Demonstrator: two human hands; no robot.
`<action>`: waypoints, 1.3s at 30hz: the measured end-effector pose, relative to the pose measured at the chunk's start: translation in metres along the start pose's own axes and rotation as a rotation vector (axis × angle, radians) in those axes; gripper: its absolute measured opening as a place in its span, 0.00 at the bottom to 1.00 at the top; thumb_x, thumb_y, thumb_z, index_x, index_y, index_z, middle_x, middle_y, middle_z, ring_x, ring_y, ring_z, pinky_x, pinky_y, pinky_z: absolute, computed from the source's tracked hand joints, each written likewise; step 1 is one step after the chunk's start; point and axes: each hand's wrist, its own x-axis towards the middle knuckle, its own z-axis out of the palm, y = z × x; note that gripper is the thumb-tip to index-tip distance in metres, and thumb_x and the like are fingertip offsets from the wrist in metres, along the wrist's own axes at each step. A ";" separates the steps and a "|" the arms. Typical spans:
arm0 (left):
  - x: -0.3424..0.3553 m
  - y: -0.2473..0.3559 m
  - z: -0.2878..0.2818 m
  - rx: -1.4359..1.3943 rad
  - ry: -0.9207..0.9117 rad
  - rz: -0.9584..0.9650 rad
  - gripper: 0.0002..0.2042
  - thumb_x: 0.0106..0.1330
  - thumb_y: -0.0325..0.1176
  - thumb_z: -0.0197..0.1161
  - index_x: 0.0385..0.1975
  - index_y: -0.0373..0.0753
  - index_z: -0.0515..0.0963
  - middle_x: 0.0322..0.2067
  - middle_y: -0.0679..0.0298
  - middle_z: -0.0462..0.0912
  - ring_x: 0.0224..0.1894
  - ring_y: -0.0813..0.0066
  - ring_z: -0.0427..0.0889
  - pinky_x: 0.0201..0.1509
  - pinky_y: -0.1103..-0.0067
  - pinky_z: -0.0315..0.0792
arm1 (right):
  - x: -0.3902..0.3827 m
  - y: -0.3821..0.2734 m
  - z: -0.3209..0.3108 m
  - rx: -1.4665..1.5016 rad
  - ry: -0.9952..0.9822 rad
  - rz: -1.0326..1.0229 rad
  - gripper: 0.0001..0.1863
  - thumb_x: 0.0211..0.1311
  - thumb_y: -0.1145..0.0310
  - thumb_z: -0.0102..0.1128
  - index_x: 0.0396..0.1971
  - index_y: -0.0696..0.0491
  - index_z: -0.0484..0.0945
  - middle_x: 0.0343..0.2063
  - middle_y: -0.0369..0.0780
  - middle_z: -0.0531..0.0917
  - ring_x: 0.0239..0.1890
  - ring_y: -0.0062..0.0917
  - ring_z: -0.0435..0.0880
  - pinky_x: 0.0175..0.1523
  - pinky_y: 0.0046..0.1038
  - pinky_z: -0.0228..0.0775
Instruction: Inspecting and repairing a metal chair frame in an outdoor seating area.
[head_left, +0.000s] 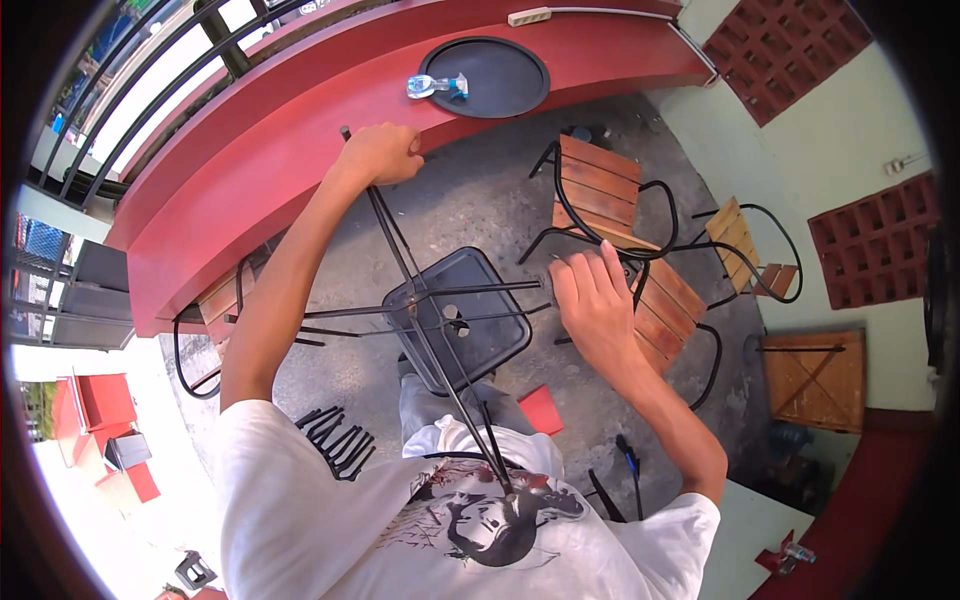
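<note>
the person holds a black metal stool (455,315) upside down in front of the body, its square perforated seat lowest, over the grey concrete floor (480,200), and its thin legs pointing up and outward. the left hand (382,153) is clenched around the tip of one leg that rises toward the red curved counter (250,150); the fingers are wrapped tight, the knuckles facing the counter. the right hand (592,295) is at the end of another leg, which runs sideways from the seat; the fingers lie close together and curl over the leg's end, though whether they grip it fully or only press on it cannot be told from this angle. a third leg comes back toward the person's chest and ends against the white printed shirt (400,510)

on the counter lies a round black tray (495,70) with a clear plastic bottle (435,86) lying on its side at the tray's left edge. beyond the right hand stand two wooden slatted chairs with black metal frames (600,190), close to each other, and a smaller one (745,250) stands nearer the pale green wall. a folded wooden piece (812,378) rests by that wall. on the floor near the person's feet lie a red flat sheet (542,410), a bundle of black metal rods (335,440) to the left, and a blue-handled tool (628,462) to the right
</note>
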 end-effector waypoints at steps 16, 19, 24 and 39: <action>-0.012 0.003 -0.006 -0.013 -0.043 -0.054 0.15 0.61 0.40 0.60 0.42 0.38 0.82 0.39 0.52 0.87 0.46 0.51 0.84 0.52 0.62 0.76 | -0.058 0.005 -0.059 0.307 -0.172 0.051 0.30 0.48 0.87 0.51 0.56 0.59 0.78 0.61 0.48 0.77 0.66 0.40 0.74 0.71 0.36 0.64; -0.011 0.003 -0.006 -0.002 -0.035 -0.052 0.14 0.62 0.39 0.60 0.41 0.38 0.82 0.37 0.53 0.87 0.45 0.52 0.85 0.50 0.62 0.76 | -0.072 0.006 -0.056 0.807 -0.181 0.412 0.32 0.45 0.87 0.49 0.56 0.60 0.78 0.59 0.46 0.80 0.63 0.39 0.77 0.67 0.35 0.69; -0.003 0.012 -0.006 -0.007 -0.030 0.016 0.12 0.63 0.37 0.60 0.41 0.38 0.81 0.33 0.54 0.86 0.41 0.54 0.85 0.47 0.63 0.76 | -0.130 0.018 0.001 2.247 0.027 1.725 0.27 0.53 0.83 0.51 0.57 0.61 0.71 0.48 0.47 0.82 0.54 0.33 0.81 0.60 0.32 0.72; -0.016 0.040 -0.011 -0.103 -0.090 0.103 0.15 0.65 0.38 0.58 0.45 0.35 0.81 0.40 0.54 0.86 0.46 0.53 0.84 0.50 0.62 0.76 | 0.026 -0.001 0.008 0.640 0.583 0.541 0.17 0.51 0.74 0.76 0.18 0.57 0.71 0.17 0.32 0.71 0.23 0.19 0.66 0.29 0.23 0.58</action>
